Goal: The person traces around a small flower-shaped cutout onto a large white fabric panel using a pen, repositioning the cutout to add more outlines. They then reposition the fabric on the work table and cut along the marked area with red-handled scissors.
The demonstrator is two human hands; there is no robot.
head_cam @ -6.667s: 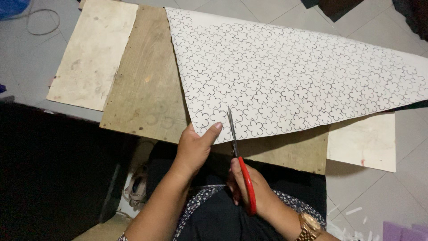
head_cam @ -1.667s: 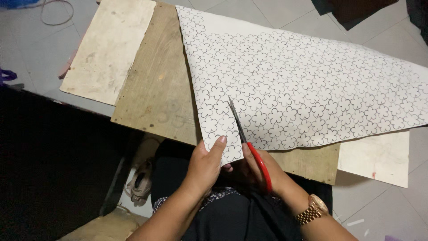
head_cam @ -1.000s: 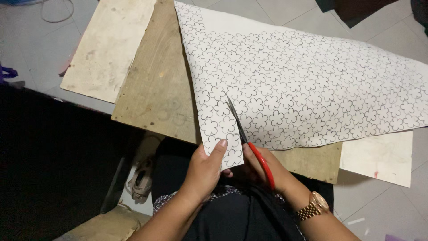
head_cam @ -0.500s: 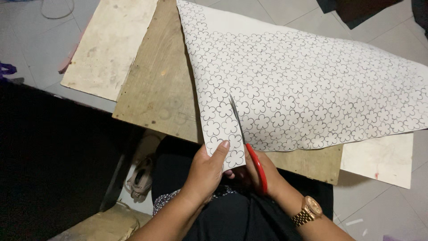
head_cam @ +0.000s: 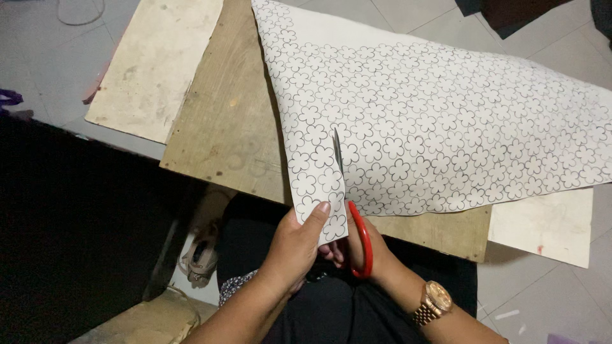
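Note:
A large white sheet (head_cam: pixel 446 121) printed with small black flower outlines lies over a brown wooden board (head_cam: pixel 229 121). My left hand (head_cam: pixel 299 245) pinches the narrow strip of the sheet (head_cam: pixel 319 191) at its near edge, thumb on top. My right hand (head_cam: pixel 370 251), with a gold watch on the wrist, grips red-handled scissors (head_cam: pixel 357 236). The blades point away from me and sit in a cut that runs up into the sheet, to the right of the strip.
A pale stained board (head_cam: pixel 153 64) lies under the brown one at the left, and another pale panel (head_cam: pixel 548 223) shows at the right. A sandal (head_cam: pixel 201 258) rests on the tiled floor below the board's near edge. Dark cloth lies at the top right.
The scissors have worked further up into the sheet, lengthening the cut. My left hand has shifted up along the strip beside the blades.

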